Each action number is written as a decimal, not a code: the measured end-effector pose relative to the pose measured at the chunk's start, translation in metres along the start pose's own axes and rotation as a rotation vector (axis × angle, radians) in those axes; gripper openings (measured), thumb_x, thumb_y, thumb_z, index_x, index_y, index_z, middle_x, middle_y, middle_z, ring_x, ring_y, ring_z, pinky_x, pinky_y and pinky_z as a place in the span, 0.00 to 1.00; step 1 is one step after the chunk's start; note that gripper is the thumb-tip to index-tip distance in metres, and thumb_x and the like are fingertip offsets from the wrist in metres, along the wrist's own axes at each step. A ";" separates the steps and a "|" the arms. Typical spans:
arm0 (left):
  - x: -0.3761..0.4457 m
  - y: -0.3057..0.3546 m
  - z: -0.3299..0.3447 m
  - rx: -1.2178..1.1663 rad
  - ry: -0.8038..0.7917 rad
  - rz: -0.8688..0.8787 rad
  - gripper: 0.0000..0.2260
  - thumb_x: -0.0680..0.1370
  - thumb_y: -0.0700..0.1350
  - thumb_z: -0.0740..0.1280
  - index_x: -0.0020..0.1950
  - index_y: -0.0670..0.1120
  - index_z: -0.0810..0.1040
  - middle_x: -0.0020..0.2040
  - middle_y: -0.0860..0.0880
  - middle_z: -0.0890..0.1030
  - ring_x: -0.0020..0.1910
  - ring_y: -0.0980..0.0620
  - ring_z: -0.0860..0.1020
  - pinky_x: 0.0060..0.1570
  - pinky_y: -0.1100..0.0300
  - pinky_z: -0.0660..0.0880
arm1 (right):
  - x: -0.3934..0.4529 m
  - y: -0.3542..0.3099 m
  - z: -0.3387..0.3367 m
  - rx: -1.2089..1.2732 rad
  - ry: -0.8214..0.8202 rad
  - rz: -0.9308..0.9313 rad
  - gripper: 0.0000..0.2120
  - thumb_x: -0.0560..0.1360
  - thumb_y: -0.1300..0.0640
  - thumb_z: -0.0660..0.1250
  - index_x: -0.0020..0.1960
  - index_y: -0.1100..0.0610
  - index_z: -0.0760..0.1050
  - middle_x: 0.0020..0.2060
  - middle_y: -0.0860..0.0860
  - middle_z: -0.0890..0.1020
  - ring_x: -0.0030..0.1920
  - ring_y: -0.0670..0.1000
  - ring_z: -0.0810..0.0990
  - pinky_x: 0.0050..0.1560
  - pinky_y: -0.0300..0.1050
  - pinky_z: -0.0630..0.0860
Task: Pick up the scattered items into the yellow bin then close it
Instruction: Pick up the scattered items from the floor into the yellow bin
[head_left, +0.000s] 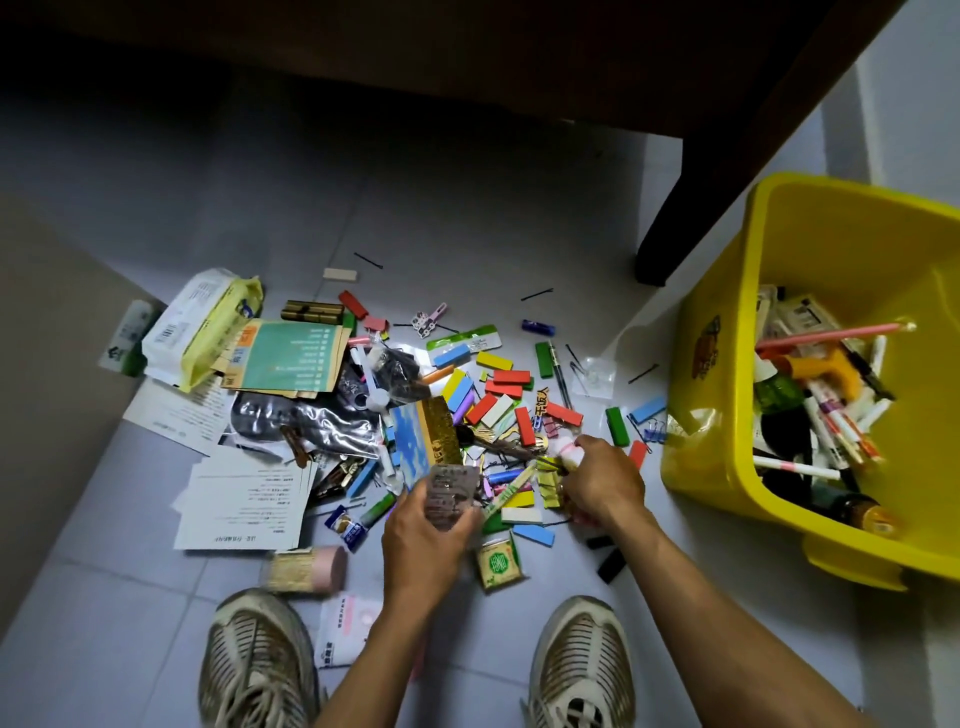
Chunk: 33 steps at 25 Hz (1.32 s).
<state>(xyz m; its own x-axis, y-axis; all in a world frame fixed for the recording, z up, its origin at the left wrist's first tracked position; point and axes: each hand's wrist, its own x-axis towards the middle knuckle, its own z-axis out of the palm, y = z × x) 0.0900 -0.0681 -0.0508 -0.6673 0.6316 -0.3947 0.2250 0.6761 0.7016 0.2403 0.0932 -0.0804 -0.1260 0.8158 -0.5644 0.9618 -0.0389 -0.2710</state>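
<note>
A heap of scattered items covers the floor tiles: coloured blocks, packets, papers, clips, hairpins. The yellow bin stands open at the right, holding pens, bottles and other small things. My left hand grips a clear silvery packet and a blue-and-gold card above the heap's near edge. My right hand is closed on a small pink-and-white item together with a few thin sticks and blocks, just left of the bin.
A dark wooden table leg stands behind the bin. Papers and a white-and-yellow pouch lie at the left. A toothpick jar lies near my left shoe. My right shoe is below the heap.
</note>
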 end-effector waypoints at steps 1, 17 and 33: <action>0.001 -0.001 0.000 -0.034 0.008 0.002 0.17 0.72 0.48 0.76 0.59 0.48 0.80 0.51 0.48 0.83 0.46 0.52 0.80 0.47 0.57 0.77 | -0.002 0.008 0.001 0.104 0.002 0.019 0.17 0.70 0.58 0.72 0.58 0.49 0.77 0.45 0.50 0.83 0.43 0.54 0.81 0.40 0.43 0.74; -0.017 0.127 -0.017 -0.686 0.043 -0.030 0.03 0.74 0.45 0.73 0.47 0.51 0.83 0.44 0.55 0.86 0.45 0.53 0.85 0.47 0.52 0.80 | -0.111 0.005 -0.127 1.496 0.195 -0.003 0.08 0.65 0.66 0.75 0.40 0.56 0.83 0.34 0.56 0.83 0.33 0.56 0.83 0.36 0.51 0.81; -0.025 0.214 0.025 -0.451 -0.379 0.046 0.12 0.81 0.47 0.63 0.64 0.52 0.76 0.59 0.52 0.79 0.52 0.56 0.80 0.49 0.57 0.80 | -0.122 0.042 -0.209 1.357 0.332 -0.111 0.10 0.80 0.55 0.63 0.59 0.54 0.78 0.45 0.45 0.82 0.44 0.43 0.83 0.45 0.37 0.79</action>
<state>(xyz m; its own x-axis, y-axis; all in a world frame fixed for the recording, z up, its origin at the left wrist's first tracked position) 0.1729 0.0705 0.0944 -0.3449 0.8040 -0.4844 -0.1322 0.4693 0.8731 0.3471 0.1126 0.1406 0.0609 0.9407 -0.3338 -0.0550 -0.3308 -0.9421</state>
